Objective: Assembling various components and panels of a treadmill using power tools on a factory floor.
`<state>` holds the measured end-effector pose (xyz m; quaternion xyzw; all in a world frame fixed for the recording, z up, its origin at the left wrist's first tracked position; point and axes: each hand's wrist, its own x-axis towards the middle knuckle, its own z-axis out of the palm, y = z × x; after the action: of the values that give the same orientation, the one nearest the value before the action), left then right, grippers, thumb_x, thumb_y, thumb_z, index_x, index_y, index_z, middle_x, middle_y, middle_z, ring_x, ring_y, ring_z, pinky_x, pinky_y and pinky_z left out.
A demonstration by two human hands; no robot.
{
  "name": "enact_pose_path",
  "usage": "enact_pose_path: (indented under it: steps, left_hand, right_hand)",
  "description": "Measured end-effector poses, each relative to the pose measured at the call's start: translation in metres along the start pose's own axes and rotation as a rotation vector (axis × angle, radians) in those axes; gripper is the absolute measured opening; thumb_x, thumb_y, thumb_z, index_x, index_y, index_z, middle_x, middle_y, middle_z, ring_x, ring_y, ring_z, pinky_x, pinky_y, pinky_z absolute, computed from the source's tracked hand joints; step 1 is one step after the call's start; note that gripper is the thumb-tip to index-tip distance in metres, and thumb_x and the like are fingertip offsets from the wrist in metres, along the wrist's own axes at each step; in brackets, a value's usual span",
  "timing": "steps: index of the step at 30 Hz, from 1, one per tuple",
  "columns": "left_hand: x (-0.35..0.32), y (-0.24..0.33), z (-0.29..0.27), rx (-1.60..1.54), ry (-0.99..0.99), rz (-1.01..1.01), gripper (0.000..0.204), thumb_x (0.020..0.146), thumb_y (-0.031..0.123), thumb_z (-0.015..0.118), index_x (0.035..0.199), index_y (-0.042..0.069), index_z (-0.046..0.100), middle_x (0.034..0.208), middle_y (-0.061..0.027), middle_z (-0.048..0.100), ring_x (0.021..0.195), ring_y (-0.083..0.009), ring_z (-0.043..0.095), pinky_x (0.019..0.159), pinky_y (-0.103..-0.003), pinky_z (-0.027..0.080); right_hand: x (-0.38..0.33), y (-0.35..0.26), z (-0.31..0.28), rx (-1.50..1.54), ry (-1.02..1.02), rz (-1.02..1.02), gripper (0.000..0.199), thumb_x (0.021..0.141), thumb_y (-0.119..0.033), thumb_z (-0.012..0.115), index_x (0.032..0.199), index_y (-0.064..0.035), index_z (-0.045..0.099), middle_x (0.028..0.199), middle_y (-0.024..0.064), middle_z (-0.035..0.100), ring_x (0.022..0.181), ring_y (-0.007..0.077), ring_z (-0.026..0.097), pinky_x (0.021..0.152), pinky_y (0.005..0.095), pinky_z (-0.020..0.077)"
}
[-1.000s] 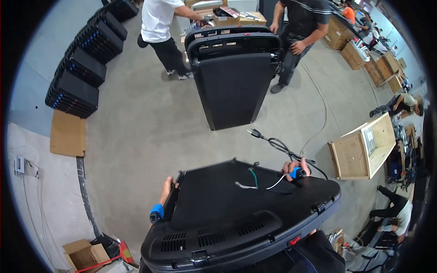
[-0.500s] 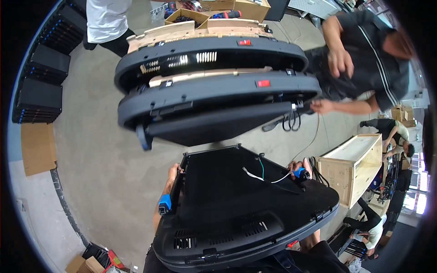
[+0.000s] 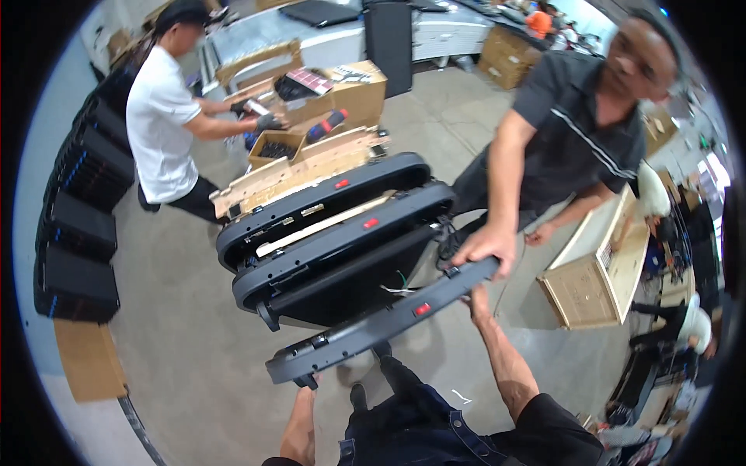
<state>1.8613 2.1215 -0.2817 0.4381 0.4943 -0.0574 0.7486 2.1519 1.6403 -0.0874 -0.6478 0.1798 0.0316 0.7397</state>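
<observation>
I hold a long black treadmill base (image 3: 373,330) tipped up on its edge, its red button facing me. My left hand (image 3: 305,386) grips its lower left end, the fingers mostly hidden behind the frame. At the upper right end, my right hand (image 3: 475,298) holds the underside. A co-worker's hand (image 3: 486,250) in a dark shirt grips that same end from above. Two more black treadmill bases (image 3: 334,225) stand on edge just behind, close to mine.
A second person in a white shirt (image 3: 159,116) works at open cardboard boxes (image 3: 342,93) beyond. Stacked black cases (image 3: 78,233) line the left wall. A wooden crate (image 3: 594,272) stands at the right. Flat cardboard (image 3: 89,361) lies on the concrete floor.
The base I hold has swung from lying flat in front of me to standing on edge beside the other two. The dark-shirted co-worker has come close and taken its right end.
</observation>
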Motion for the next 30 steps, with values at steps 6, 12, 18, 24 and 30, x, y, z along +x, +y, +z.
enact_pose_path:
  steps: [6, 12, 18, 24, 30]
  left_hand:
    - [-0.069, -0.060, -0.016, 0.283, -0.267, -0.355, 0.024, 0.099, 0.028, 0.051, 0.096, 0.006, 0.062, 0.080, -0.0043, 0.060, 0.067, -0.0197, 0.060, 0.056, -0.033, 0.050]
    - [-0.122, -0.118, -0.014, 1.007, -0.629, -0.521, 0.026, 0.099, 0.027, 0.050, 0.103, 0.009, 0.068, 0.079, -0.0012, 0.067, 0.053, -0.0098, 0.053, 0.043, -0.027, 0.038]
    - [-0.195, -0.146, -0.013, 1.382, -0.871, -0.501, 0.040, 0.102, 0.023, 0.045, 0.133, -0.002, 0.050, 0.113, -0.0162, 0.068, 0.098, -0.0300, 0.068, 0.081, -0.038, 0.057]
    - [-0.219, -0.232, -0.035, 1.758, -0.892, -0.321, 0.036, 0.097, 0.025, 0.054, 0.123, 0.000, 0.059, 0.106, -0.0193, 0.069, 0.084, -0.0329, 0.070, 0.068, -0.044, 0.056]
    - [-0.339, -0.348, -0.067, 1.748, -0.892, -0.636, 0.027, 0.099, 0.028, 0.053, 0.109, 0.004, 0.061, 0.097, -0.0125, 0.070, 0.080, -0.0265, 0.068, 0.068, -0.038, 0.057]
  right_hand:
    - [-0.249, 0.130, -0.076, -0.252, 0.037, 0.527, 0.032, 0.099, -0.038, 0.055, 0.094, -0.0091, 0.066, 0.073, 0.0044, 0.069, 0.057, 0.0145, 0.062, 0.050, 0.0282, 0.0482]
    - [-0.622, 0.318, -0.141, -0.609, 0.242, 0.875, 0.054, 0.076, -0.053, 0.068, 0.087, -0.0007, 0.076, 0.082, 0.0221, 0.071, 0.072, 0.0276, 0.071, 0.067, 0.0419, 0.0562]
    - [-0.828, 0.343, -0.107, 0.179, 0.774, 1.011, 0.042, 0.084, -0.040, 0.069, 0.097, -0.0006, 0.077, 0.088, 0.0105, 0.074, 0.074, 0.0225, 0.071, 0.067, 0.0362, 0.0583]
    - [-0.945, 0.378, -0.103, -0.205, 0.917, 0.767, 0.044, 0.085, -0.049, 0.066, 0.105, -0.0109, 0.076, 0.105, 0.0133, 0.074, 0.099, 0.0294, 0.070, 0.091, 0.0386, 0.0528]
    - [-1.142, 0.429, -0.131, 0.845, 1.370, 0.595, 0.034, 0.093, -0.030, 0.063, 0.109, 0.0003, 0.064, 0.094, 0.0144, 0.072, 0.071, 0.0221, 0.071, 0.065, 0.0351, 0.0593]
